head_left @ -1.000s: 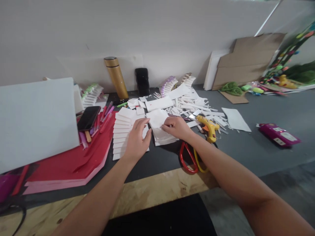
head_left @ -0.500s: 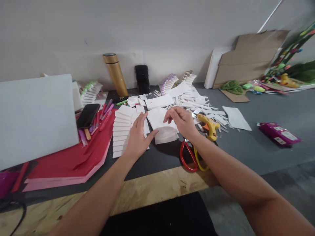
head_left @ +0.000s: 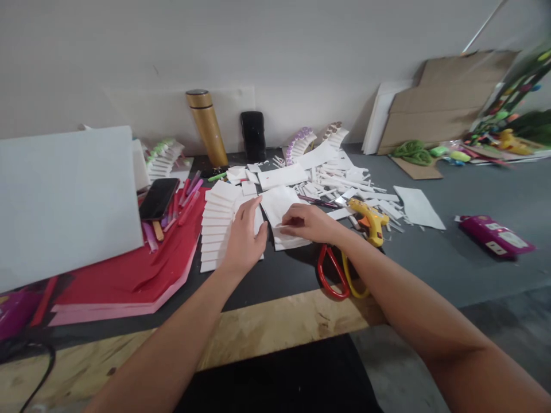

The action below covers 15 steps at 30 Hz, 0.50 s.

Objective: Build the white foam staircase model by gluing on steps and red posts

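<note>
My left hand (head_left: 243, 239) lies flat with its fingers stretched out on the right edge of a fanned row of white foam strips (head_left: 215, 225). My right hand (head_left: 306, 221) rests on a stack of white foam squares (head_left: 282, 215) just right of that row, its fingers curled and pinching at the stack's lower part. Both hands sit close together on the dark mat (head_left: 275, 275).
Red and yellow scissors (head_left: 336, 272) and a yellow glue gun (head_left: 368, 219) lie right of my right hand. A phone (head_left: 158, 198) and pink pens sit on red sheets (head_left: 129, 275) at left. A white board (head_left: 64, 201), gold flask (head_left: 208, 127) and cardboard (head_left: 443, 100) stand behind.
My right hand rose off the stack half a second ago and has come back down onto it. My left hand shifted only slightly along the strips. The view drifted a little.
</note>
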Tool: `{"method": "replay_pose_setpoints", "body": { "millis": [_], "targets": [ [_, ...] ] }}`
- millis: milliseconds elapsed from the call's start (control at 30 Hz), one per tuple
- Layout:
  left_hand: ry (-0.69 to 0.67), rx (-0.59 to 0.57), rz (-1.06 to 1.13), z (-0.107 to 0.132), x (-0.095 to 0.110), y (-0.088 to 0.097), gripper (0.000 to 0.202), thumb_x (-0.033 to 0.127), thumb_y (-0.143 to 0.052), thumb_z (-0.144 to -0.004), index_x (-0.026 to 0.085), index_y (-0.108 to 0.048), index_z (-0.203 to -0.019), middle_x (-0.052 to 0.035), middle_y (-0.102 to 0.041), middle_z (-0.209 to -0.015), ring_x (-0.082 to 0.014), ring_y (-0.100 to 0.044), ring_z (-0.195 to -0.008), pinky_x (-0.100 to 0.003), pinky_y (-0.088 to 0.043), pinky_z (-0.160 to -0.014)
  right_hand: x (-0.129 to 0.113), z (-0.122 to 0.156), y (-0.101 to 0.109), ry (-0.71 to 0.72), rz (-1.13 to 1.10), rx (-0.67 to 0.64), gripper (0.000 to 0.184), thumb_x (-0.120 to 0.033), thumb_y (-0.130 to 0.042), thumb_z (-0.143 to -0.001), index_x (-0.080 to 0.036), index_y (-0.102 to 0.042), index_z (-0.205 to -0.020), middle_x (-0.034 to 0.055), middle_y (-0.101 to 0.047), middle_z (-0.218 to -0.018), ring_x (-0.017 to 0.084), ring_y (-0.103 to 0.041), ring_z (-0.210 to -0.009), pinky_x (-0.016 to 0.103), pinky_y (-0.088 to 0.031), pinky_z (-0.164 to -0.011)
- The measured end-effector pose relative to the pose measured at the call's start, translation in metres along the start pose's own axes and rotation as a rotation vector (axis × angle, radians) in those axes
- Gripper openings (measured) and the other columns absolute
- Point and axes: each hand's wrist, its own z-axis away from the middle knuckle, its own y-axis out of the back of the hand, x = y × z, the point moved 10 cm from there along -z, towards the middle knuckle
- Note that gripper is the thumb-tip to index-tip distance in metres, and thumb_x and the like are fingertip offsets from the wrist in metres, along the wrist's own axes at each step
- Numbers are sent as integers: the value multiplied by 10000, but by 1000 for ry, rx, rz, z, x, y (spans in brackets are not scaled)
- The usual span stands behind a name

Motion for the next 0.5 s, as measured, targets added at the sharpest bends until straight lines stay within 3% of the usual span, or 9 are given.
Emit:
{"method": "replay_pose_setpoints", "body": {
  "millis": [267, 500],
  "targets": [
    [-33, -38, -3, 0, 4, -4, 484, 178, -519, -926, 174, -461, -1406, -177, -541, -1408, -273, -506, -1354, -495, -481, -1086, 7, -1, 6, -11, -93, 76, 281, -265, -562, -941, -150, -670, -708, 43, -608, -722, 143, -561, -666, 279, -410, -669],
    [-34, -63, -18, 1, 6, -5, 466, 219, -529, -936, 183, -477, -1398, -169, -544, -1414, -275, -505, -1354, -477, -502, -1062, 18, 1, 9, -100, -144, 128, 158, -253, -651, -863, -158, -726, -761, 50, -698, -769, 158, -625, -719, 278, -435, -692]
  ]
}}
